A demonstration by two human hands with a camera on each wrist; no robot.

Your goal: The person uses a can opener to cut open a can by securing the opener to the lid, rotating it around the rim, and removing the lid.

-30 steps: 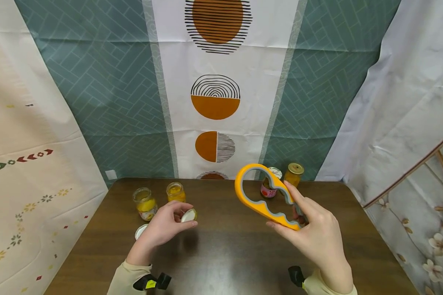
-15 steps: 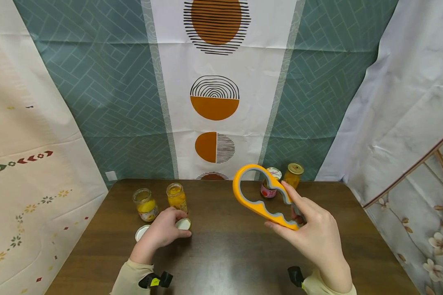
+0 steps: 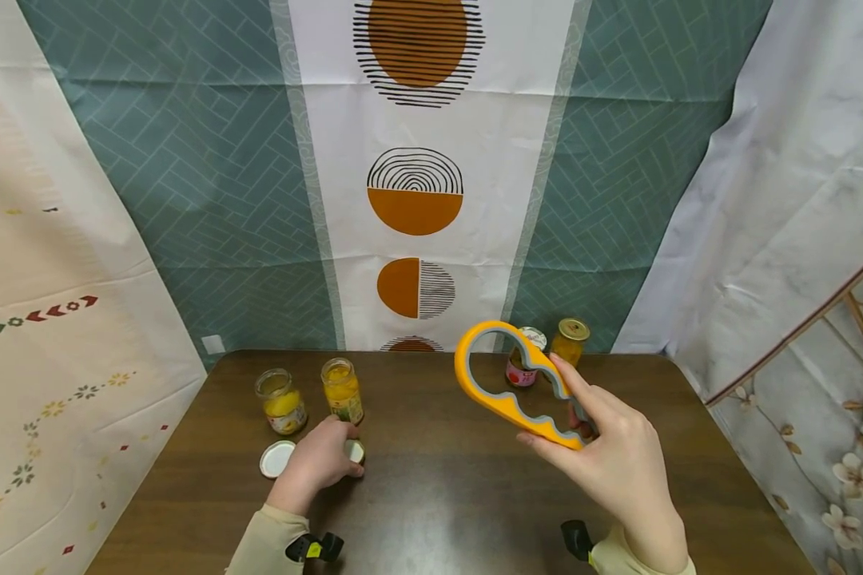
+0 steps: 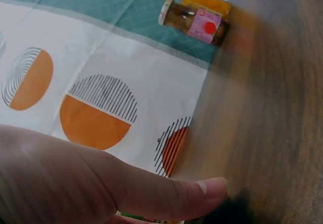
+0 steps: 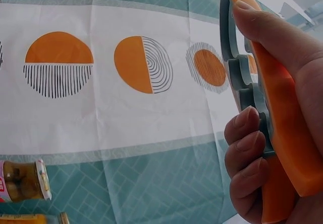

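Note:
My left hand [image 3: 320,461] pinches a small jar lid [image 3: 355,452], pale side showing, low over the brown table. Just beyond it stands an open glass jar [image 3: 342,393] of yellow contents; another open jar [image 3: 283,406] is to its left. Beside the left wrist lies a white lid [image 3: 276,459], flat on the wood. The left wrist view shows mostly the thumb [image 4: 171,196], with the lid hidden. My right hand [image 3: 614,447] grips an orange-and-grey jar opener [image 3: 511,407] in the air, fingers wrapped around its handles [image 5: 290,133].
At the back right of the table [image 3: 431,479] stand two lidded jars: one with a pink label [image 3: 521,372], partly behind the opener, and a yellow one [image 3: 570,345] with a gold lid. A patterned cloth [image 3: 417,216] hangs behind the table's far edge.
My left hand has lowered the lid toward the table, drawing slightly back from the open jars, and more of the nearer jar shows. The right hand with the jar opener has barely moved.

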